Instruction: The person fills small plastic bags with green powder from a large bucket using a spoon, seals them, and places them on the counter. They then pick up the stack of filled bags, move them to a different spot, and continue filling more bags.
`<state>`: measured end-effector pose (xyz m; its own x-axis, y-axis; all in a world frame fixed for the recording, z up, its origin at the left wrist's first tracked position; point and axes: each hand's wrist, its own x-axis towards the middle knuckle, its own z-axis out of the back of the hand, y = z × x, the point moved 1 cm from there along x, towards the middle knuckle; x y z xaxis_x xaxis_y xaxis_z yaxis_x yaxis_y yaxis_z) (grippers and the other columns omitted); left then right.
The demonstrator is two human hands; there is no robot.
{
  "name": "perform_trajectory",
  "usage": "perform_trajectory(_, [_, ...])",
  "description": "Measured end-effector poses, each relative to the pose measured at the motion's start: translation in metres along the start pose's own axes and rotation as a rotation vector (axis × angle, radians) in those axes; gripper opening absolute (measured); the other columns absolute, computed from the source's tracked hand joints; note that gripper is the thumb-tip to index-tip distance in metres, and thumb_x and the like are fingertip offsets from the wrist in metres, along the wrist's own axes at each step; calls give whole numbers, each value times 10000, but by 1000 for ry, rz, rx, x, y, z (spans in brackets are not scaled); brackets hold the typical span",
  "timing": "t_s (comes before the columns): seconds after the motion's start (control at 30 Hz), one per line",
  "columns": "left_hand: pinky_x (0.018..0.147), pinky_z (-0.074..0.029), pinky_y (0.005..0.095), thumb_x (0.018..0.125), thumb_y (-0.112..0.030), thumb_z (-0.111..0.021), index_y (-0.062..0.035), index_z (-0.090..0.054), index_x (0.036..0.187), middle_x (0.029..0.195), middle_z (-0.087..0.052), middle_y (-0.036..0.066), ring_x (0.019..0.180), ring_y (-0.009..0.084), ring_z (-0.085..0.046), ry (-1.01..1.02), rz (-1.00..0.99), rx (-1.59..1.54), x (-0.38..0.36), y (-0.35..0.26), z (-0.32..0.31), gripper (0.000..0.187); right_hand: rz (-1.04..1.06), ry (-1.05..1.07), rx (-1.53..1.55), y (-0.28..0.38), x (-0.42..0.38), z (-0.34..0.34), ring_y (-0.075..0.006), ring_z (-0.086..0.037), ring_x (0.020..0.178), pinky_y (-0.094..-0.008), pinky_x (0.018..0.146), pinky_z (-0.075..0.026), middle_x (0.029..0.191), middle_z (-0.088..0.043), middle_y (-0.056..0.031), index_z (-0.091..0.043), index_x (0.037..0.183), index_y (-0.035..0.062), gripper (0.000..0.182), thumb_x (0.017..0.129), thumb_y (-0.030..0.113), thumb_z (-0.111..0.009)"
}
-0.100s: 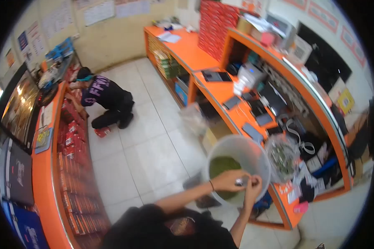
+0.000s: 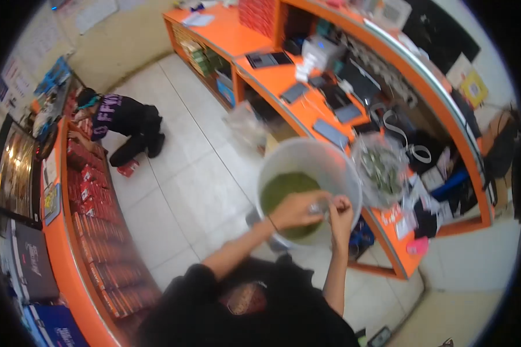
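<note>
A white plastic bucket (image 2: 353,168) with fine green contents (image 2: 292,188) stands beside the orange counter. Over its near rim, my left hand (image 2: 298,209) and my right hand (image 2: 340,215) come together, fingers pinched. Between them shows a small, clear, shiny bit of plastic (image 2: 318,207), like a little bag; its details are blurred. Just right of the bucket, a large clear plastic bag (image 2: 382,170) holds many small packets with green in them.
Phones (image 2: 330,133) and cables lie on the orange counter (image 2: 255,84). A person (image 2: 124,121) crouches at the left beside a shelf (image 2: 98,231) stacked with red and orange packs. White floor tiles (image 2: 185,156) run between shelf and counter.
The head view has tilted down, so the room sits higher and further left in the picture. My hands stay together over the bucket, and the clear plastic between them shows more plainly.
</note>
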<state>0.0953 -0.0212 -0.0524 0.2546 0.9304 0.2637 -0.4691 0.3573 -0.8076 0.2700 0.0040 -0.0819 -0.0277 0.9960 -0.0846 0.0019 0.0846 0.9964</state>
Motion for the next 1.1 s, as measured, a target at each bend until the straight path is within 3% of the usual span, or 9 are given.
perform_trajectory(0.33, [920,-501,368,703,-232,-814,-72,-567,1257,1204,-639,116,1086,297,-632,-331,94,36,46,-14,-13,627,154,316,-48,31,68,8,-49,-509,645,-199,513,-397,762,-554,-3,-571,976,29,111,880,13,-624])
perform_trajectory(0.43, [810,-522,300,718,-187,-824,-62,-567,1261,1192,-649,87,1022,185,-640,-409,174,-41,48,5,3,614,20,465,120,38,78,0,-62,-540,630,-203,526,-417,774,-593,-12,-612,1030,-8,174,970,154,-600])
perform_trajectory(0.53, [698,-507,238,736,-137,-823,-61,-555,1275,1200,-646,54,921,87,-601,-469,326,-171,54,28,28,607,102,287,-23,27,105,-9,-65,-543,616,-209,529,-432,810,-641,-39,-657,996,-29,230,976,191,-593])
perform_trajectory(0.6, [687,-518,251,738,-167,-820,-70,-523,1306,1220,-637,93,690,104,-604,-537,266,-105,60,48,45,649,115,235,-216,14,128,-17,-88,-589,612,-242,542,-466,828,-681,-95,-686,939,-45,298,971,239,-601])
perform_trajectory(0.73, [723,-523,270,761,-138,-801,-78,-520,1325,1286,-591,127,735,126,-631,-436,236,-146,74,68,63,632,-16,182,-383,-44,169,-51,-221,-707,779,-334,646,-524,888,-694,-199,-651,928,-86,349,954,259,-601])
perform_trajectory(0.83, [790,-509,276,760,-107,-800,-32,-478,1361,1324,-567,113,753,103,-627,-390,211,-185,85,70,70,686,191,180,-633,-98,170,-77,-303,-699,872,-386,737,-525,928,-682,-224,-629,1002,-79,272,953,178,-555])
perform_trajectory(0.9, [812,-503,282,766,-98,-794,-25,-456,1375,1342,-548,126,769,108,-623,-368,161,-159,84,83,70,700,111,481,-536,-112,145,-95,-361,-675,919,-429,806,-507,957,-668,-237,-615,1078,-43,230,944,108,-506])
perform_trajectory(1.0, [848,-490,287,775,-79,-781,-12,-418,1397,1376,-513,142,818,116,-613,-363,175,-283,82,78,72,724,114,460,-370,-71,99,-111,-311,-681,905,-414,794,-510,945,-667,-227,-614,1108,-9,235,958,105,-473])
perform_trajectory(1.1, [869,-474,280,778,-60,-775,-2,-396,1406,1396,-490,151,870,117,-599,-369,217,-436,81,83,71,736,-120,421,-223,-58,85,-94,-200,-662,844,-347,778,-521,962,-681,-141,-624,1098,-12,288,1021,204,-449])
